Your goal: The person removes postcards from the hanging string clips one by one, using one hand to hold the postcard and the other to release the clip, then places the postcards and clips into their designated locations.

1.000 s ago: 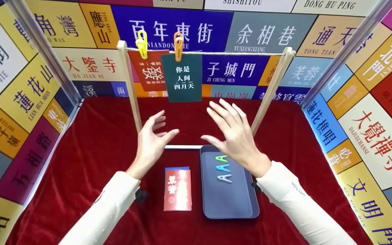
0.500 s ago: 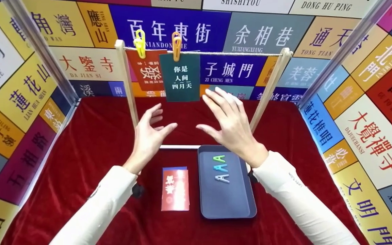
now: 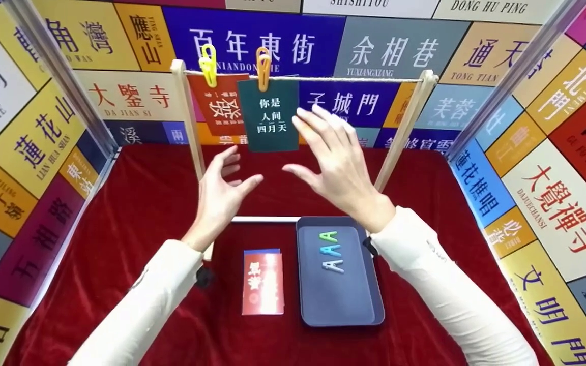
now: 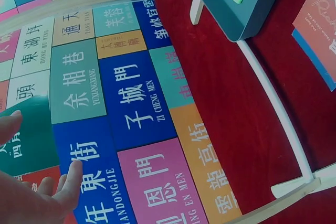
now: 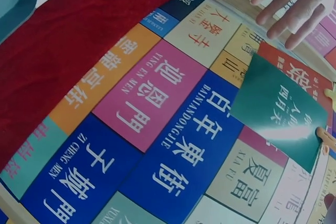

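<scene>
A dark green card (image 3: 270, 116) hangs from the string under an orange clothespin (image 3: 263, 68). Left of it, partly overlapped, a red card (image 3: 216, 104) hangs from a yellow clothespin (image 3: 208, 65). My right hand (image 3: 341, 165) is raised, fingers spread, its fingertips near the green card's right edge; whether they touch cannot be told. Lower and to the left, my left hand (image 3: 219, 195) hovers with thumb apart from its fingers, holding nothing. In the right wrist view the green card (image 5: 281, 111) shows a bright glare, with my left hand (image 5: 296, 3) beyond it.
A wooden frame (image 3: 400, 137) carries the string (image 3: 359, 79). On the red cloth (image 3: 135, 203) lie a grey-blue tray (image 3: 341, 300) with green, blue and pale clothespins (image 3: 332, 266), and a stack of red cards (image 3: 263, 284) over a blue one. Printed panels stand around.
My right hand has risen and shifted slightly left, closer to the green card. My left hand has also risen a little. The hanging cards look unchanged; the view shifted slightly.
</scene>
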